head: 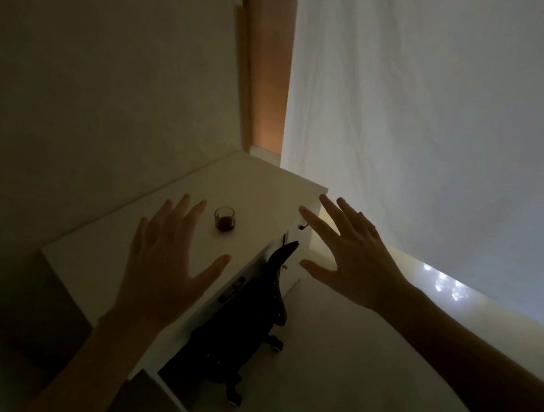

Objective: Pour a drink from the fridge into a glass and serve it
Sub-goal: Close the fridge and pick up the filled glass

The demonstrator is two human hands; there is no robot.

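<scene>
A small clear glass (224,219) with dark drink in its lower part stands upright on a white desk (106,252), towards the desk's far right part. My left hand (165,261) is held out over the desk with fingers spread, palm down, left of the glass and apart from it. My right hand (351,251) is spread too, to the right of the glass, past the desk's edge. Neither hand holds anything. The room is dim.
A black wheeled office chair (237,330) is pushed under the desk. A plain wall runs behind the desk. A white curtain (435,114) hangs on the right, with a wooden frame (268,77) beside it. Pale floor (324,379) lies below my right arm.
</scene>
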